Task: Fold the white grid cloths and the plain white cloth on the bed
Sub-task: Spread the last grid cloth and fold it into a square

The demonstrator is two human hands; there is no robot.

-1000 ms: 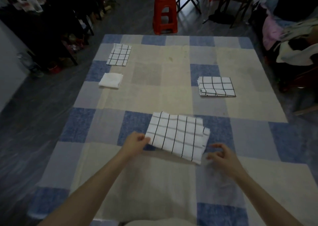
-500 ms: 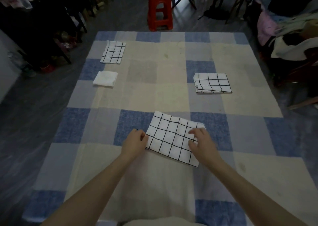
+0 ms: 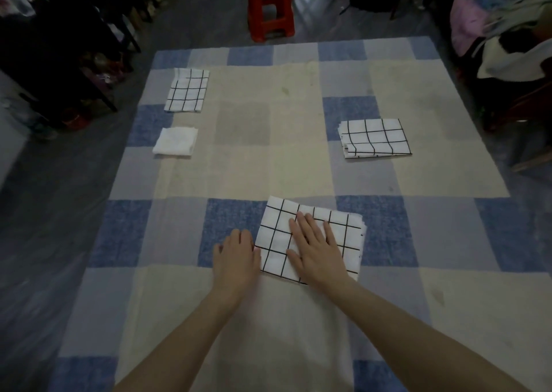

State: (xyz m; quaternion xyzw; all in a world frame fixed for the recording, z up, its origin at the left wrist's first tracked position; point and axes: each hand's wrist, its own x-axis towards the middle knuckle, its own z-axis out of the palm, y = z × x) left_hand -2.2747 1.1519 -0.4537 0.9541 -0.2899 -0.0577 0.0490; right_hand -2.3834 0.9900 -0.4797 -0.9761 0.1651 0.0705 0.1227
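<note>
Hands first: your right hand point(image 3: 318, 246) has come in from the bare bedspread at the right, where it hovered with fingers loosely curled a second ago, and now lies flat with straight, spread fingers on top of the near grid cloth point(image 3: 310, 237), pressing it down. Your left hand point(image 3: 237, 254) has stayed at that cloth's left edge; it rests on the bed point(image 3: 268, 164) touching the edge, fingers relaxed, and you cannot tell from here whether any fingertip is tucked under the fabric.

That cloth sits at the near middle of the bed, already a compact rectangle, slightly skewed. The change reads as smoothing after a fold, so this piece looks close to finished, perhaps one fold short of the others.

Elsewhere, the far-left grid cloth point(image 3: 186, 90), the plain white cloth point(image 3: 175, 141) just nearer than it, and the right-hand grid cloth point(image 3: 375, 138) all lie folded, well apart. By that judgement the task is nearly complete once you settle the near one.
</note>
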